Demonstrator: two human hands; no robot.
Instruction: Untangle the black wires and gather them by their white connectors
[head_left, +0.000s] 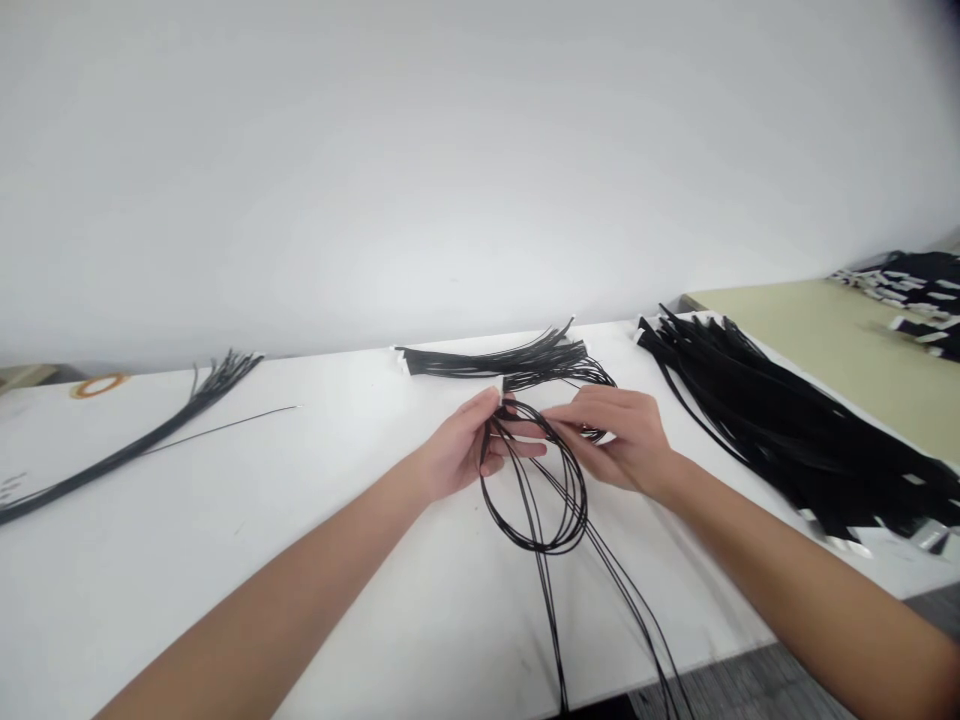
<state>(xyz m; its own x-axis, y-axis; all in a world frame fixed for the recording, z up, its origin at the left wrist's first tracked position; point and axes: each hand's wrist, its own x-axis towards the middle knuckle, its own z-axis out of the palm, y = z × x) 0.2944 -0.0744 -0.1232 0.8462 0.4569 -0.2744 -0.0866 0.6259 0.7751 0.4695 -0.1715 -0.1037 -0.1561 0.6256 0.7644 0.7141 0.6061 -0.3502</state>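
In the middle of the head view, my left hand [466, 448] is closed on a bundle of thin black wires, with a white connector [501, 386] at its thumb. The black wires [534, 550] hang below the hands in a round loop, and several long ends run down past the table's front edge. My right hand [626, 435] has its fingers pinched together at the loop's right side, apparently on the wires; its fingertips are partly hidden. Just behind the hands lies another bundle of black wires [487, 360] with white connectors at its left end.
Left on the white table [337, 600] are a long bundle of black wires [172, 425], one loose wire [225, 425] and an orange ring [100, 386]. A large pile of black cables [772, 420] covers the right side. Farther right, a yellowish table [795, 320] carries more cables [915, 280].
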